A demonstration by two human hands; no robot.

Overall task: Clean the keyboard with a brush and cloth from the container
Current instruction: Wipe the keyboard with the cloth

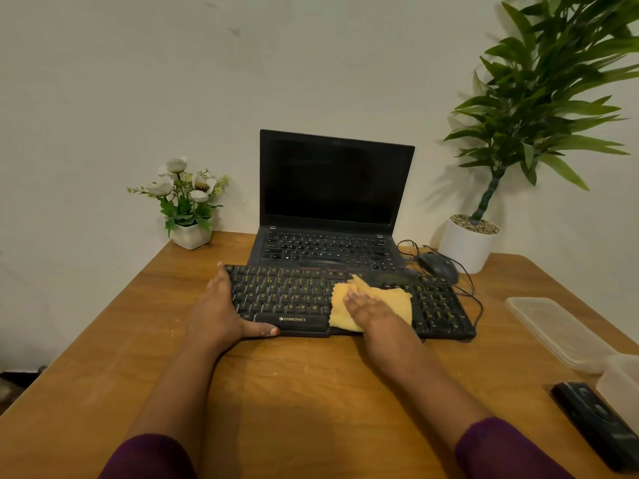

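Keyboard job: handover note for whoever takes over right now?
Left hand open, bracing the left end of the keyboard.
Right hand open, flat on the yellow cloth mid-keyboard.
Container and lid at right, a black item beside them, possibly the brush.
Done: cloth out, on the keys.
Left: wipe the rest; brushing status unclear.

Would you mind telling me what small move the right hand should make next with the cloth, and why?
Probably slide the yellow cloth rightward over the number pad: the right hand lies flat on it midway along the keyboard, the left hand braces the left end, and the right-side keys lie uncovered.
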